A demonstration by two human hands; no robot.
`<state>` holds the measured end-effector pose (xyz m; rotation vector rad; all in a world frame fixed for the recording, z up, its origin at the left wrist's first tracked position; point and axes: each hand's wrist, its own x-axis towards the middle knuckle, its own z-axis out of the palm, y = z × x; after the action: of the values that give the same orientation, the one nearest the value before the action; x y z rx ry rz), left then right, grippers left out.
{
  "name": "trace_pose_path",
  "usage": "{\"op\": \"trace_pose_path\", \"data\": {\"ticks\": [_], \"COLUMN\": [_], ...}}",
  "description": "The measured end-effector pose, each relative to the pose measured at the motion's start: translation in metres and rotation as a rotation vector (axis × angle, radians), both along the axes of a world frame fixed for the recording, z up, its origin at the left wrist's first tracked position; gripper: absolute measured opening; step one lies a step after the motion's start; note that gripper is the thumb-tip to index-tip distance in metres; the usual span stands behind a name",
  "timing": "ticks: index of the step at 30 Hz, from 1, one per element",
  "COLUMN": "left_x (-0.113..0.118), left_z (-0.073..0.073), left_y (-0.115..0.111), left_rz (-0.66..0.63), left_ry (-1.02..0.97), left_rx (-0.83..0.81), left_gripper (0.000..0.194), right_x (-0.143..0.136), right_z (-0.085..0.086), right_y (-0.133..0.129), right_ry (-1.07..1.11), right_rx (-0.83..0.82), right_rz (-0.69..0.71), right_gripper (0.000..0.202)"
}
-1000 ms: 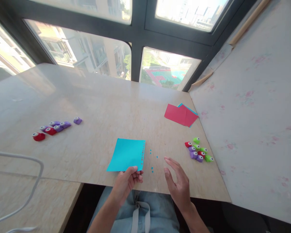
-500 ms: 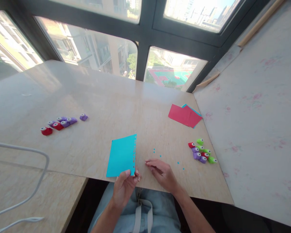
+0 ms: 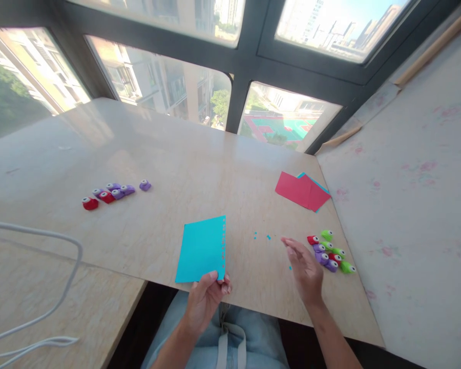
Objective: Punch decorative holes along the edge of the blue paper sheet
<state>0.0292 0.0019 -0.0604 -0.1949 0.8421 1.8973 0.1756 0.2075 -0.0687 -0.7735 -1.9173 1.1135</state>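
A sheet of blue paper (image 3: pixel 202 249) with a row of small punched holes along its right edge is held at its lower right corner by my left hand (image 3: pixel 208 294), thumb on top and fingers beneath. My right hand (image 3: pixel 306 269) is low over the table, fingers stretched out toward the left and nothing visible in them. Tiny blue paper cut-outs (image 3: pixel 268 237) lie left of its fingertips, and another blue cut-out (image 3: pixel 290 267) is beside the palm. Just right of that hand is a cluster of purple, red and green craft punches (image 3: pixel 322 255).
More red and purple craft punches (image 3: pixel 106 197) stand at the left of the table (image 3: pixel 223 174). Red paper sheets (image 3: pixel 295 189) overlap a blue one near the floral wall (image 3: pixel 415 205). A white cable (image 3: pixel 75 266) loops at the left. Windows run along the back.
My right hand has moved right, away from the blue sheet and toward the punches. Some cut-outs lie differently. My left hand keeps its grip, and the whole view has shifted slightly.
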Motion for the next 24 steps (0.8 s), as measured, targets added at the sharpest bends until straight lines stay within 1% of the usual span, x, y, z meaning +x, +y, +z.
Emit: {"op": "trace_pose_path", "data": {"ticks": [2, 3, 4, 6, 8, 10, 12, 14, 16, 17, 19, 22, 24], "left_x": [0.0, -0.001, -0.002, -0.004, -0.007, -0.009, -0.013, -0.018, -0.026, -0.03, -0.039, -0.053, -0.061], "left_z": [0.0, 0.001, 0.001, 0.004, 0.007, 0.009, 0.01, 0.009, 0.007, 0.006, 0.004, 0.002, 0.0], "left_y": [0.002, 0.004, 0.006, 0.012, 0.019, 0.024, 0.026, 0.025, 0.023, 0.021, 0.019, 0.023, 0.031], "left_rz": [-0.019, -0.041, -0.069, -0.126, -0.163, -0.175, -0.177, -0.153, -0.103, -0.076, -0.036, -0.076, -0.088], "left_ry": [0.002, 0.003, 0.005, 0.005, 0.002, -0.009, -0.028, -0.032, 0.003, 0.032, 0.114, 0.156, 0.138], "left_rx": [-0.035, -0.059, -0.083, -0.123, -0.147, -0.156, -0.154, -0.145, -0.133, -0.126, -0.116, -0.091, -0.067], "left_gripper": [0.032, 0.034, 0.036, 0.039, 0.041, 0.044, 0.045, 0.044, 0.044, 0.045, 0.045, 0.044, 0.045], "right_x": [0.019, 0.026, 0.03, 0.03, 0.016, -0.007, -0.033, -0.056, -0.071, -0.075, -0.079, -0.084, -0.093], "right_z": [-0.003, -0.006, -0.009, -0.015, -0.019, -0.021, -0.021, -0.02, -0.017, -0.016, -0.013, -0.009, -0.004], "right_y": [-0.015, -0.021, -0.027, -0.035, -0.038, -0.036, -0.032, -0.031, -0.033, -0.036, -0.04, -0.041, -0.037], "right_ry": [0.008, 0.009, -0.005, -0.025, -0.012, 0.018, 0.037, 0.066, 0.056, 0.027, -0.053, -0.024, 0.012], "right_rx": [-0.054, -0.097, -0.153, -0.232, -0.256, -0.246, -0.246, -0.25, -0.197, -0.138, 0.045, 0.267, 0.349], "right_rz": [-0.29, -0.412, -0.488, -0.574, -0.583, -0.549, -0.486, -0.373, -0.224, -0.151, -0.051, 0.079, 0.152], "right_gripper": [0.031, 0.038, 0.045, 0.056, 0.06, 0.059, 0.057, 0.054, 0.048, 0.044, 0.037, 0.023, 0.017]}}
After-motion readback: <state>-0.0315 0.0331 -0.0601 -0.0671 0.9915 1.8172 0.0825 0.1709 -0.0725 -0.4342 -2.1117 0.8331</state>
